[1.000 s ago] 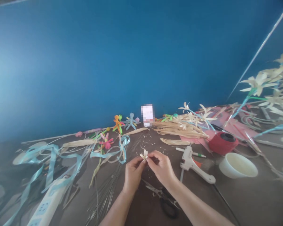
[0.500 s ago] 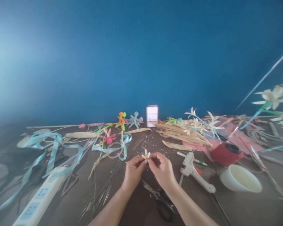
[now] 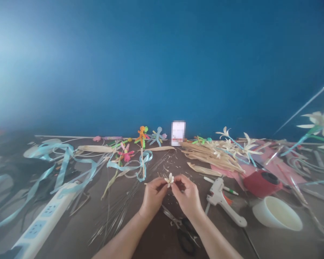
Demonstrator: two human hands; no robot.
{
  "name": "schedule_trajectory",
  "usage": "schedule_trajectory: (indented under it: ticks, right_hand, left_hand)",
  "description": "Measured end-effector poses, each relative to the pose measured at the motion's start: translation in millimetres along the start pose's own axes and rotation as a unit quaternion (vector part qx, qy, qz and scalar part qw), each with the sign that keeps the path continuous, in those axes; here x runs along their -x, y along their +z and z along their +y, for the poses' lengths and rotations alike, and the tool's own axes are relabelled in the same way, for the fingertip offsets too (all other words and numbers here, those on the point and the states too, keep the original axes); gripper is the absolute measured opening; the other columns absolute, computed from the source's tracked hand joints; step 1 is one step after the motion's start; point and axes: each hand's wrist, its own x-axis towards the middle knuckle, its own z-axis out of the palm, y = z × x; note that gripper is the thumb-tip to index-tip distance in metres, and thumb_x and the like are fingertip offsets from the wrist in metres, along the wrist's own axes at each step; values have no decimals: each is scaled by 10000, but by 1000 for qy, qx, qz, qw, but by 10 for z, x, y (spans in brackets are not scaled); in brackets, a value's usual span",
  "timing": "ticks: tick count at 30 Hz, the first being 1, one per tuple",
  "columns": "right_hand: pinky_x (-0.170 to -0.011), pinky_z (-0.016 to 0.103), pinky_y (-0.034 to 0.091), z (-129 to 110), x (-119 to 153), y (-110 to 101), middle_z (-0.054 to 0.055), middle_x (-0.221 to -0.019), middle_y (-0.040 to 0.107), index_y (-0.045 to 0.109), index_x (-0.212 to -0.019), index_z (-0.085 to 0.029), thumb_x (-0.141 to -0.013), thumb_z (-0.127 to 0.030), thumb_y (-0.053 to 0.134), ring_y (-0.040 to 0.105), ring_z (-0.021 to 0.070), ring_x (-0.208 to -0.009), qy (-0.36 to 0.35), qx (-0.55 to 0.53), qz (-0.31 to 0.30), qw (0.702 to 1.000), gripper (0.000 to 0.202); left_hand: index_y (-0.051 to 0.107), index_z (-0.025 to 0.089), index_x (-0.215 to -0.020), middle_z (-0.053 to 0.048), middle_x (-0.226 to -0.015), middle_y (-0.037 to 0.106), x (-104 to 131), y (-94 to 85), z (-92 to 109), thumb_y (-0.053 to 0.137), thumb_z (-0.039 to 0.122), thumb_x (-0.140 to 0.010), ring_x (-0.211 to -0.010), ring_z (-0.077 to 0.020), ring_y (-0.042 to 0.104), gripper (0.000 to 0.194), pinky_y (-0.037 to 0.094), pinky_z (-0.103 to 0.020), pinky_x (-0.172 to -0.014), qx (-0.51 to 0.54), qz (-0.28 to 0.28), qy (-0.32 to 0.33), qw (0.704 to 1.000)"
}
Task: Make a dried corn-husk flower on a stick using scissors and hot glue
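Between my two hands is a small cream-white flower (image 3: 169,179) with narrow pointed petals, made of something like dried husk. My left hand (image 3: 154,192) pinches it from the left side with thumb and fingers. From the right, my right hand (image 3: 187,192) pinches it too, the fingertips of both hands nearly meeting at its base. Below the hands lie scissors (image 3: 175,220) with black handles, partly hidden by my right forearm. To the right of my right hand rests a white hot glue gun (image 3: 223,203).
A white cup (image 3: 277,214) and red tape dispenser (image 3: 262,183) stand right. Dried husks (image 3: 210,154) and finished flowers (image 3: 248,145) lie behind. On the left are thin wires (image 3: 119,210), blue ribbon (image 3: 62,169) and a power strip (image 3: 43,219). Small fuzzy figures (image 3: 142,136) line the blue wall.
The flower has tipped a little, its petals now facing more toward me. The view has shifted slightly; both hands keep their pinch on the flower.
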Motion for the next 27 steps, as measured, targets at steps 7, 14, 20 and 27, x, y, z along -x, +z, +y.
schedule_trajectory:
  ticks: [7, 14, 20, 27]
  right_hand:
    - [-566, 224, 434, -50, -4, -14, -1, -670, 566, 533, -735, -178, -724, -161, 524, 535, 135, -588, 0, -28, -4, 1000, 22]
    - [-614, 246, 448, -46, 1, -19, 19, -731, 566, 512, -807, -177, -747, -163, 507, 549, 148, -649, 2, -48, -27, 998, 62]
    - [-607, 243, 452, -57, 3, -22, 30, -734, 581, 526, -819, -165, -741, -156, 506, 550, 148, -655, -11, -67, -27, 997, 81]
    - [-607, 238, 447, -61, 0, -27, 20, -720, 564, 521, -815, -171, -747, -195, 523, 539, 141, -645, 4, -68, -41, 997, 72]
  left_hand:
    - [645, 139, -806, -47, -754, 623, 19, 27, -68, 552, 263, -754, -713, -159, 548, 164, 429, -250, -658, 51, 0, -37, 998]
    - [643, 138, -760, -36, -712, 614, 23, 35, -56, 574, 276, -734, -683, -150, 541, 157, 426, -236, -637, 57, 16, -39, 997]
    - [645, 144, -729, -30, -688, 600, 23, 27, -9, 578, 278, -729, -655, -140, 532, 151, 421, -230, -618, 49, 11, -19, 999]
    - [637, 153, -743, -39, -742, 624, 31, 21, -2, 587, 257, -727, -702, -153, 561, 116, 432, -248, -663, 36, 15, 0, 999]
